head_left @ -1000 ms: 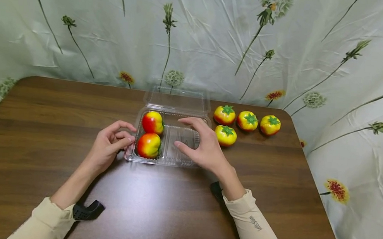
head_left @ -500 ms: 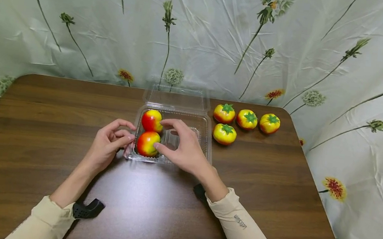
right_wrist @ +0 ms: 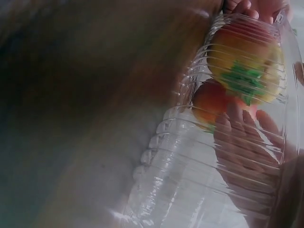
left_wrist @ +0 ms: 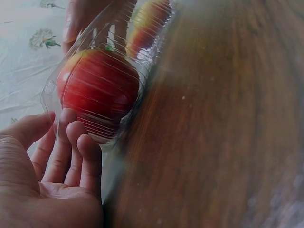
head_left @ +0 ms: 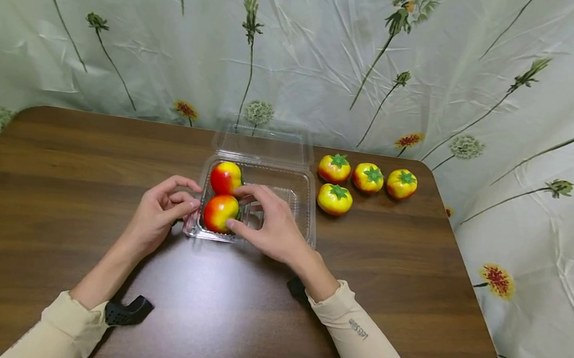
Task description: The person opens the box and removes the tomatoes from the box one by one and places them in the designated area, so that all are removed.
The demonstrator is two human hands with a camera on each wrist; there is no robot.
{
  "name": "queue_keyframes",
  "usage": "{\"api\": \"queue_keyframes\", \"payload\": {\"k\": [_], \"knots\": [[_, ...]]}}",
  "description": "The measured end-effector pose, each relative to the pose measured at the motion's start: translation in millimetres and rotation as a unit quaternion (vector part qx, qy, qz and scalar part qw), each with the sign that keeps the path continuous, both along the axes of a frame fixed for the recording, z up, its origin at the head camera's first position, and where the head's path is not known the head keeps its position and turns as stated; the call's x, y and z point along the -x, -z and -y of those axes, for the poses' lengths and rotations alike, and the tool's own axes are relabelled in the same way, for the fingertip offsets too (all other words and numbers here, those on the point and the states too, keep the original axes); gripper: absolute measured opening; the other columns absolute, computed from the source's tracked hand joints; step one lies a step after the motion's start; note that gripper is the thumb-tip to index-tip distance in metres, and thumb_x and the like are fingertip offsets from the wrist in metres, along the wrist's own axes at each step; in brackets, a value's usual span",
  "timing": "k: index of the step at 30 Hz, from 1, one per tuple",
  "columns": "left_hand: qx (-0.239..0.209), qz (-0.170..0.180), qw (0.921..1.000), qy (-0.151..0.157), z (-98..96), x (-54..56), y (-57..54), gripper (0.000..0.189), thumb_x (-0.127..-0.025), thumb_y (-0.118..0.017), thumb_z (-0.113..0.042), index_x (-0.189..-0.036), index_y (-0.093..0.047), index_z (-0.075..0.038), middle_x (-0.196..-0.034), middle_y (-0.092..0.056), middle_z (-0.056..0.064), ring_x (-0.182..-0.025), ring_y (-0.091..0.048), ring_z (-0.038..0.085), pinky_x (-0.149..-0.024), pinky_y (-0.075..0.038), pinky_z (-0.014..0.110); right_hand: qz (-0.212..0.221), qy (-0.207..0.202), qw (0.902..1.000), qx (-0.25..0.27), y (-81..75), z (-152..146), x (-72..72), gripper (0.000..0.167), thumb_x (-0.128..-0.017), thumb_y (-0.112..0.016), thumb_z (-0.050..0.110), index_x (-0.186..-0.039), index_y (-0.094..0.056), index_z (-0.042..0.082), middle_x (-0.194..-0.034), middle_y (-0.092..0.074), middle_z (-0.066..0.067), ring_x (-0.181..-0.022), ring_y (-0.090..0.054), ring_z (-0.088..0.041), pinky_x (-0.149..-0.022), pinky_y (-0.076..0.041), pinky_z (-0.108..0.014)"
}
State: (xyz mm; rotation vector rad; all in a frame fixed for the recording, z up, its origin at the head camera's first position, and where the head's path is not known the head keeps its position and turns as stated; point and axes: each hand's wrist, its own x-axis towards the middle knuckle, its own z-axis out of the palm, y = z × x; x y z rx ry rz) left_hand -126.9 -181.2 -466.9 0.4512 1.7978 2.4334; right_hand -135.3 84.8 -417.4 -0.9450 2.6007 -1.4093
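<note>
A clear plastic clamshell box (head_left: 291, 185) lies on the table with its lid (head_left: 264, 143) folded back. Two red-and-yellow persimmons sit side by side in its left part, the far persimmon (head_left: 226, 177) and the near persimmon (head_left: 219, 214), their green leaf tops turned right. My left hand (head_left: 160, 206) pinches the box's left rim between thumb and index finger, as the left wrist view shows the rim (left_wrist: 49, 102). Inside the box, my right hand (head_left: 272, 224) touches the persimmons from the right, thumb at the near one, forefinger by the far one. Its other fingers are partly hidden.
Several more persimmons (head_left: 369, 178) with green leaf tops stand on the table right of the box. The brown wooden table (head_left: 55, 189) ends at a flowered curtain (head_left: 310, 59) behind. Black wrist mounts (head_left: 128, 310) stick out from the sleeves.
My right hand has moved left inside the box, from its right part up to the two persimmons. My left hand stays at the left rim.
</note>
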Motion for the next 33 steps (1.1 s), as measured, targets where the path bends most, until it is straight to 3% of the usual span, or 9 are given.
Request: {"api": "queue_keyframes", "payload": {"k": [15,20,33], "knots": [[0.027,0.011,0.9995,-0.010,-1.3,-2.5,-3.4,0.023,-0.099,-0.063,0.010,-0.119,-0.060,-0.001,-0.082,-0.073,0.002,-0.063,-0.059,0.012,-0.059,-0.055,0.018,0.053,-0.016,0.9978,-0.036,0.0,3.3,-3.2,0.056,-0.092,-0.083,0.027,-0.140,-0.057,0.012,-0.135,-0.069,-0.005,-0.114,-0.071,-0.019,-0.096,-0.061,-0.033],[0.011,0.012,0.9999,0.006,-1.0,-2.4,-3.0,0.023,-0.099,-0.062,0.011,-0.119,-0.059,-0.002,-0.083,-0.073,0.002,-0.064,-0.061,0.011,-0.061,-0.056,0.018,0.061,-0.009,0.9967,-0.051,-0.9,2.1,-5.0,0.058,-0.092,-0.083,0.031,-0.140,-0.055,0.018,-0.136,-0.071,-0.008,-0.111,-0.076,-0.021,-0.096,-0.062,-0.033],[-0.003,0.015,0.9998,0.015,-0.8,-1.8,-2.4,0.026,-0.099,-0.061,0.013,-0.118,-0.060,-0.004,-0.083,-0.072,0.001,-0.065,-0.059,0.011,-0.061,-0.053,0.017,0.065,-0.025,0.9976,-0.001,-0.2,4.6,-3.8,0.059,-0.089,-0.087,0.020,-0.133,-0.049,0.012,-0.133,-0.066,-0.007,-0.117,-0.073,-0.024,-0.091,-0.063,-0.031]]}}
